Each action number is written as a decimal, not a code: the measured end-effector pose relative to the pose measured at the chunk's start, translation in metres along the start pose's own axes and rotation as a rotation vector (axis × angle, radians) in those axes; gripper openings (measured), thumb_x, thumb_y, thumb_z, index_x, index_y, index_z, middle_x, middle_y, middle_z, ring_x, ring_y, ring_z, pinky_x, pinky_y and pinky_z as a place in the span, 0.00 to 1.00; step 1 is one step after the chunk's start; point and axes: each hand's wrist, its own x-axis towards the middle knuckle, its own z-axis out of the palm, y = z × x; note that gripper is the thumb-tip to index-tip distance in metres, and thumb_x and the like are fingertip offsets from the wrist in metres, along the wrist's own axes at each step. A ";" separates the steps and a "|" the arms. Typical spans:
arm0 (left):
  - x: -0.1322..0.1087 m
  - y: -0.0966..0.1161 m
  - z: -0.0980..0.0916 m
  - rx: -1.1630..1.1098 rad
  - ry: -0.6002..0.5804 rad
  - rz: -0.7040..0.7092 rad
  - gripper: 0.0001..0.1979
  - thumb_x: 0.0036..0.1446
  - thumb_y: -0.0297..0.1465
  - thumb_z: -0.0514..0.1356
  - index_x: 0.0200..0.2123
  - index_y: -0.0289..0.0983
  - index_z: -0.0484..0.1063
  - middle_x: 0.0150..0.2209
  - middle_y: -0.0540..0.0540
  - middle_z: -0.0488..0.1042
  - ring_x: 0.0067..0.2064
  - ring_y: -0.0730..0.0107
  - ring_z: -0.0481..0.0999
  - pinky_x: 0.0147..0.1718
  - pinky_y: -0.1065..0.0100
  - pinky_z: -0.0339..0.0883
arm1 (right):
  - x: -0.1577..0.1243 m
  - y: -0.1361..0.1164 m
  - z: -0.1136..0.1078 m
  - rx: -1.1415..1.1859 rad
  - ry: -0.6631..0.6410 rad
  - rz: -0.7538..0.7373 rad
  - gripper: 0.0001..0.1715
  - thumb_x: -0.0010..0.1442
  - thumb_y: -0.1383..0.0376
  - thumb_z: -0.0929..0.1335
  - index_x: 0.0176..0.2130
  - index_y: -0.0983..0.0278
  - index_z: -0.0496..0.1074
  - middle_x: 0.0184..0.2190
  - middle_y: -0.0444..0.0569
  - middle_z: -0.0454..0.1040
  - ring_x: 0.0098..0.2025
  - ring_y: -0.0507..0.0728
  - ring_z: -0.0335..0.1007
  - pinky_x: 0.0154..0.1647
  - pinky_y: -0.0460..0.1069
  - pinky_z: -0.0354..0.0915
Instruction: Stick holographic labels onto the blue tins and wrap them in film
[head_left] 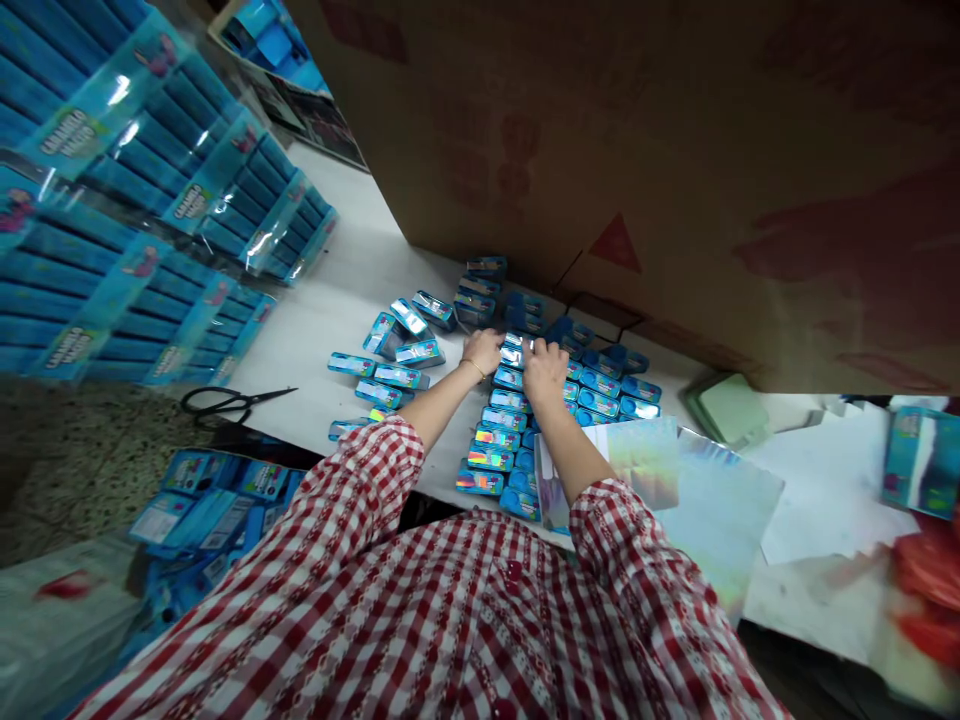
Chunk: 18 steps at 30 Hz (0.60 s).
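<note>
Hands meet: your left hand [484, 351] and right hand [545, 373], fingers curled, both grip one shiny blue pack [514, 352] (contents hidden); rows of packs [495, 440] lie beneath your wrists.

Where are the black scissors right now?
In the head view, the black-handled scissors lie at the left edge of the white table, left of the small blue boxes.

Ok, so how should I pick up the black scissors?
Probably best to grip the scissors by the looped handles at their left end, coming from above and the left: they lie flat on the table, blades pointing right.
</note>
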 end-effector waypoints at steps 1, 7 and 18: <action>-0.002 0.001 -0.001 0.055 -0.029 0.001 0.20 0.48 0.23 0.56 0.43 0.44 0.77 0.48 0.43 0.73 0.50 0.53 0.68 0.47 0.57 0.60 | 0.001 0.000 -0.004 -0.025 -0.019 -0.039 0.24 0.59 0.72 0.58 0.52 0.61 0.70 0.41 0.59 0.69 0.42 0.63 0.58 0.40 0.56 0.50; -0.030 0.027 -0.013 0.112 0.139 -0.023 0.18 0.56 0.29 0.52 0.49 0.43 0.73 0.53 0.42 0.68 0.52 0.52 0.64 0.47 0.56 0.56 | -0.026 0.058 -0.043 0.152 0.175 0.132 0.25 0.58 0.71 0.57 0.47 0.59 0.74 0.43 0.55 0.69 0.44 0.61 0.61 0.41 0.55 0.54; -0.107 0.127 0.068 0.037 -0.400 0.330 0.09 0.55 0.34 0.58 0.31 0.38 0.77 0.34 0.42 0.77 0.41 0.59 0.73 0.43 0.63 0.61 | -0.142 0.159 -0.055 -0.006 0.014 -0.136 0.18 0.61 0.64 0.61 0.48 0.59 0.73 0.45 0.53 0.72 0.44 0.61 0.63 0.41 0.54 0.58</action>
